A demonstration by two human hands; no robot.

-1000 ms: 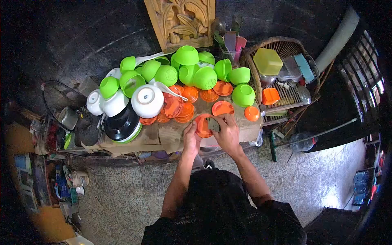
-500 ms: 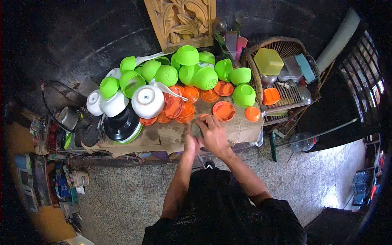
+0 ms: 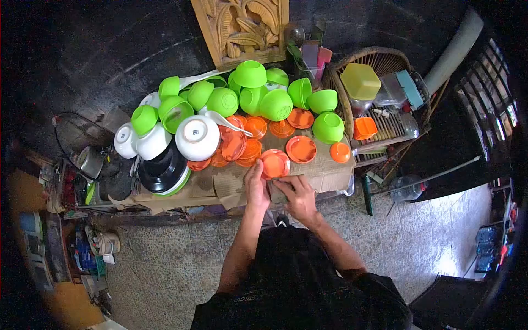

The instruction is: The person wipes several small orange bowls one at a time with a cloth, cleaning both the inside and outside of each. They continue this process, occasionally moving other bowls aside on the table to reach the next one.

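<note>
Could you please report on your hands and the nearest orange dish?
Left hand at orange dish's left edge. Right hand by its near edge, grip unclear. Second dish close on right.

Head view: I've got a dim room with near-black walls, daylight seemingly entering by the barred opening [image 3: 498,99] at right and leaving blown-out glare on the tiled floor [image 3: 440,258], plus small highlights on the black bowl [image 3: 162,168] and orange lids [image 3: 301,149]. Strong fisheye: edges bend, corners drop to black, with colored speckle in the dark borders. Center is reasonably sharp, green bowls [image 3: 276,105] read bright, fine detail goes soft toward the rim, and the black shirt [image 3: 297,280] loses most shadow detail.
</note>
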